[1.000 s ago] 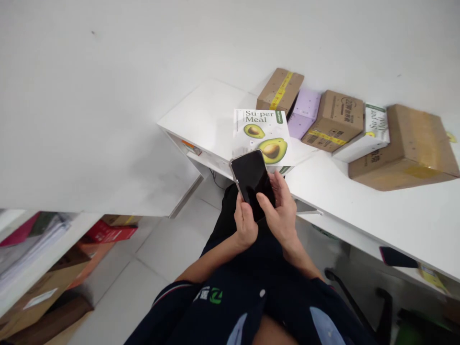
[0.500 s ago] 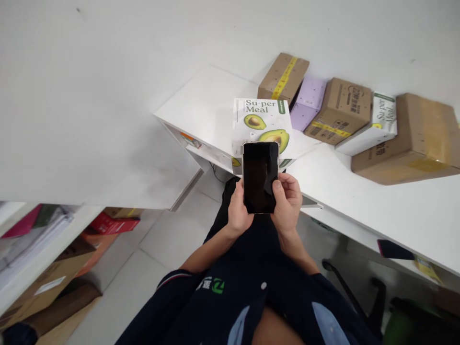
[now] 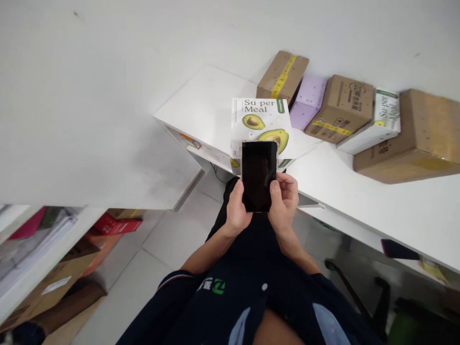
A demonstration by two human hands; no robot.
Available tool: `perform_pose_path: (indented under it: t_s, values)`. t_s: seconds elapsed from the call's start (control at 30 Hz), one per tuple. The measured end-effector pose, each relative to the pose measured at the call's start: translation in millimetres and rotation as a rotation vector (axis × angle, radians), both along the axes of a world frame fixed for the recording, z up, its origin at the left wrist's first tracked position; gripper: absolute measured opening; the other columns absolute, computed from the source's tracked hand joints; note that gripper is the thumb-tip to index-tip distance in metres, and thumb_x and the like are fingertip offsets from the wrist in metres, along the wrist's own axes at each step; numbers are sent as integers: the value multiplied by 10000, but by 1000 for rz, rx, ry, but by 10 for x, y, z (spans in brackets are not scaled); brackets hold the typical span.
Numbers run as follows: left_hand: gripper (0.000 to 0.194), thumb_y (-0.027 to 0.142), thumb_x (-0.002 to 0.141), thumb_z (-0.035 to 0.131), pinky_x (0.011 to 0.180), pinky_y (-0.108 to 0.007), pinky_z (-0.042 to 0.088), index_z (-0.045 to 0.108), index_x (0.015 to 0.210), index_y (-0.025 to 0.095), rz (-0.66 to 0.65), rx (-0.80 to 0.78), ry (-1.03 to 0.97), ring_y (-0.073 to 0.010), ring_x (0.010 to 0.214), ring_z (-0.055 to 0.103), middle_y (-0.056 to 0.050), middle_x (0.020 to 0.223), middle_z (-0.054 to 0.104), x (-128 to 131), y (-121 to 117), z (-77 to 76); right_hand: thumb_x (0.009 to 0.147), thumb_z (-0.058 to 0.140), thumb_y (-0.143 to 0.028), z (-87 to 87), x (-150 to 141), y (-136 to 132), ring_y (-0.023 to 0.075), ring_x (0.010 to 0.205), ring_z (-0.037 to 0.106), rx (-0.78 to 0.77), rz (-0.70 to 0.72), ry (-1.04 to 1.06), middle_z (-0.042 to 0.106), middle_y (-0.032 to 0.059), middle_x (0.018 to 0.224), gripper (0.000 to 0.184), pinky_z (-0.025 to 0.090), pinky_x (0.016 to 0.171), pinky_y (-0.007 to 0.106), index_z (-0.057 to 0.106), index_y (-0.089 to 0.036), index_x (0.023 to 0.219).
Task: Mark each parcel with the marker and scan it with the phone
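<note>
A smartphone (image 3: 259, 177) with a dark screen is held upright between my two hands, in front of my body. My left hand (image 3: 237, 209) grips its lower left side, the thumb along the edge. On the lower right side my right hand (image 3: 283, 201) holds it, the thumb at the screen's edge and the other fingers curled. Just beyond the phone stands a white box (image 3: 264, 120) printed "Su-per Meal" with avocados; the phone hides part of its lower front.
A white desk (image 3: 345, 191) runs along the right, against a wall. On it stand a taped carton (image 3: 282, 74), a lilac box (image 3: 308, 100), a brown carton (image 3: 341, 108), another white box (image 3: 387, 110) and a large carton (image 3: 427, 139). Shelves with boxes are at lower left.
Both hands and the phone have shifted very slightly left in view, still in the same hold. The view itself has moved a little; the boxes stay in place.
</note>
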State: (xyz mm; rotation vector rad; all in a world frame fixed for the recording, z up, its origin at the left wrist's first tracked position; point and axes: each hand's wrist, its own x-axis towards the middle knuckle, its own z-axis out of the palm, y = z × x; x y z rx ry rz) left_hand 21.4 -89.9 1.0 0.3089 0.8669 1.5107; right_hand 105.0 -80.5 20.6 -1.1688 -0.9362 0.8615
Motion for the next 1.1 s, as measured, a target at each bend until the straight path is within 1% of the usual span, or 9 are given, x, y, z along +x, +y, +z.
perform_pose_path:
  t_s: [0.1,0.2,0.33,0.47,0.63,0.8,0.9,1.03,1.1]
  values:
    - [433,585,870,646,958,-412,560,708,1036,190,36,-37,24,-255,1037,717,-49,1004,765,-7,13,-45,868,645,-495,-11,-12,-7,125,809,602,-4,34,2,602,-9,892,295,514,735,273,578,-249,1015]
    - [435,586,884,627,920,-399,569,708,1028,184,50,-38,39,-240,965,728,-51,992,767,-12,14,-58,866,650,-475,-26,-23,-2,128,828,604,2,45,10,603,-10,901,286,516,747,278,573,-251,1029]
    - [441,575,883,635,935,-390,563,722,1083,192,72,-38,33,-239,984,724,-56,1052,769,-18,11,-51,865,645,-448,-18,-20,7,131,838,604,7,66,4,603,-9,901,271,517,753,283,566,-253,1036]
    - [446,577,864,663,926,-377,567,733,1084,196,93,-26,41,-232,975,722,-48,1048,772,-20,9,-38,851,659,-399,11,-2,18,125,829,604,7,103,10,601,-16,894,246,515,741,274,571,-254,1029]
    - [454,573,892,626,964,-383,552,721,1122,193,98,-19,57,-241,1036,713,-58,1093,763,-27,8,-21,835,671,-366,19,-11,25,129,845,606,17,94,41,602,-15,897,228,518,758,281,588,-250,1013]
    - [435,579,852,678,943,-375,562,735,1038,190,68,21,24,-225,960,721,-42,1026,769,-49,21,-20,831,663,-349,7,-42,42,126,832,600,16,79,49,596,-19,884,220,513,745,275,581,-252,1012]
    - [433,576,835,698,927,-369,570,735,1026,189,69,14,11,-221,948,723,-37,1015,771,-53,30,-25,830,661,-330,12,-47,50,119,821,591,31,69,47,586,-24,874,213,507,734,265,576,-253,1009]
    - [391,552,878,652,933,-349,559,730,980,183,80,-11,52,-206,938,724,-30,966,770,-49,41,-34,843,645,-328,33,-39,45,117,817,586,46,83,32,579,-25,872,208,502,731,263,563,-253,1019]
    - [389,548,887,640,929,-345,557,733,999,187,73,-24,54,-203,933,725,-25,955,770,-44,47,-34,849,640,-333,37,-34,42,121,817,587,47,100,13,585,-22,881,217,502,729,267,552,-253,1030]
